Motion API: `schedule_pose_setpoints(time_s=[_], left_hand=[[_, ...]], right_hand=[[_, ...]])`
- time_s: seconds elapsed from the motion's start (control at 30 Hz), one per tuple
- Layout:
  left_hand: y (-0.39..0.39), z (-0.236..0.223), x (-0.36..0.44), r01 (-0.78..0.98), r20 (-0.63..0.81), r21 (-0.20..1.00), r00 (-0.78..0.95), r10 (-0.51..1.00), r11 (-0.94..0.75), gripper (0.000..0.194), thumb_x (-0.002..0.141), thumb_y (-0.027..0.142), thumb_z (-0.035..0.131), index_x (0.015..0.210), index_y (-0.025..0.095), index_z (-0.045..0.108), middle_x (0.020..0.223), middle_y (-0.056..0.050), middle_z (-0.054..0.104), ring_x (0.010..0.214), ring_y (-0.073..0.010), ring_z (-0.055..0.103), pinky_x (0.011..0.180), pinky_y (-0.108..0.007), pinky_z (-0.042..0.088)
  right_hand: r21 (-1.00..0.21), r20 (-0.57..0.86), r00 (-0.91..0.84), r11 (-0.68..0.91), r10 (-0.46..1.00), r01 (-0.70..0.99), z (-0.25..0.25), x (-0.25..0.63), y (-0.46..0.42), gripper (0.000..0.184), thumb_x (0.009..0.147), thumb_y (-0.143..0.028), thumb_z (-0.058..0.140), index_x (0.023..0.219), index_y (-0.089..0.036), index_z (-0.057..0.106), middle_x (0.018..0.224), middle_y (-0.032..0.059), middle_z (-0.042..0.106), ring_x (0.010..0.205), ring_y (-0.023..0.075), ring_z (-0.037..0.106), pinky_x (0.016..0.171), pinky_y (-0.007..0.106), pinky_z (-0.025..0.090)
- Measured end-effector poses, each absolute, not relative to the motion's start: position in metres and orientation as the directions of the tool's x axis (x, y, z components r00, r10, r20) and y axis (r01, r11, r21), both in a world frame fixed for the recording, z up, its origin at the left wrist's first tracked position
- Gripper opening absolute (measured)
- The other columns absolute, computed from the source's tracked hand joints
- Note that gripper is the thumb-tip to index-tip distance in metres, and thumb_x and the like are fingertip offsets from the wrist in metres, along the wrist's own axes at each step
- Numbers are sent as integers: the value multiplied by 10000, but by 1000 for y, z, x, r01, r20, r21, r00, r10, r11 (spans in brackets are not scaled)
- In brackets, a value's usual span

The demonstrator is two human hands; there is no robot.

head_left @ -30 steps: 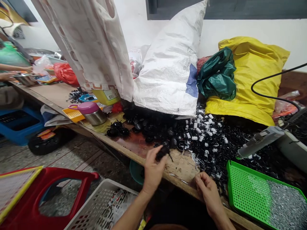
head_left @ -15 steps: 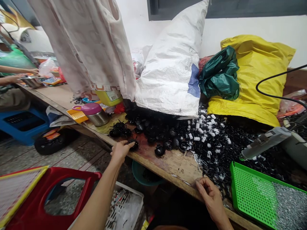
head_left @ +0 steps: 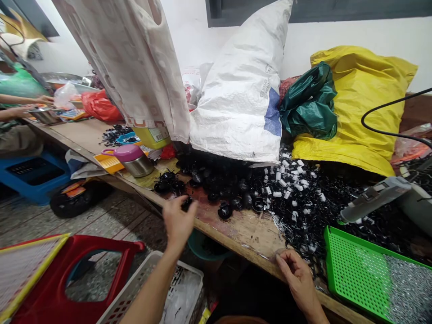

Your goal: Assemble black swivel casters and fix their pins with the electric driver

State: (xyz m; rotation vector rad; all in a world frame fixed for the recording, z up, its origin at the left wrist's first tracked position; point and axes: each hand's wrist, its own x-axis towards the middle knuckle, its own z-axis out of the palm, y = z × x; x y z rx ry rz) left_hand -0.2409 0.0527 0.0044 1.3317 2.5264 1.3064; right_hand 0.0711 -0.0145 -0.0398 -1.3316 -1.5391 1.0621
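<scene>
From the head view, the left hand [head_left: 178, 222] reached over the near edge of the wooden surface [head_left: 236, 231], its grip half-open with the fingertips right at a small black plastic part [head_left: 186, 203], though whether it held the part could not be told. The right hand [head_left: 297, 281] sat at that edge further right, its grip pinched, on what was too small to tell, just beside a spill of black and white plastic pieces [head_left: 303, 207] and near a green perforated tray [head_left: 354, 270].
</scene>
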Motion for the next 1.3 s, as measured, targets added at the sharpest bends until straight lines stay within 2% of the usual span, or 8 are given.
schedule_pose_setpoints(time_s=[0.17,0.4,0.53,0.67,0.73,0.83,1.07,1.3], left_hand=[[56,-12,-174,769,238,622,-364,900,147,481,654,395,572,1045,121,512,924,-100,508,935,-276,499,826,-408,405],[46,-26,-130,782,218,623,-169,961,-4,232,646,167,574,878,174,579,954,-58,464,924,-224,505,826,-352,418],[35,-28,-114,743,242,662,-90,966,-97,140,639,140,579,775,172,579,946,-54,442,945,-225,486,828,-350,417],[32,-30,-101,688,239,714,-67,969,-129,123,616,118,596,723,168,560,950,-54,440,955,-226,470,825,-352,411],[32,-30,-97,673,240,723,-33,970,-156,138,608,109,598,724,173,561,945,-47,443,948,-219,468,827,-354,406],[32,-28,-94,665,237,723,15,971,-187,124,622,166,611,738,177,570,932,-47,450,915,-217,475,810,-370,406],[30,-22,-85,657,230,717,94,969,-234,100,708,254,542,772,177,536,925,-60,464,885,-212,484,767,-351,417],[27,-35,-79,674,310,699,16,951,-239,310,680,204,555,970,175,449,955,-75,488,921,-234,471,787,-401,409]], right_hand=[[-935,93,-99,121,991,332,-39,68,-17,252,795,-371,459,644,-177,515,613,-11,477,585,123,456,541,223,376],[-860,97,-250,207,963,466,-21,79,-3,199,800,-307,453,683,-182,554,646,11,543,621,147,506,584,246,399],[-659,128,-241,264,962,704,-12,89,20,173,810,-212,417,757,-193,581,741,36,580,691,165,548,624,260,407],[-331,15,-261,251,965,910,-10,82,32,191,802,-160,411,825,-191,598,811,68,590,752,187,569,643,270,398],[-259,-13,-255,244,967,935,-10,75,31,186,785,-145,427,810,-177,608,822,90,588,782,210,568,643,279,387],[-225,-48,-267,250,963,942,-6,71,27,176,763,-134,447,792,-159,619,823,102,595,790,219,572,630,272,374],[-245,-81,-295,268,952,932,27,76,58,212,805,-212,424,805,-246,633,812,-5,637,779,130,587,631,198,351],[-143,31,-68,72,997,987,21,32,126,324,816,-340,402,852,-131,647,917,143,627,893,254,551,679,309,349]])
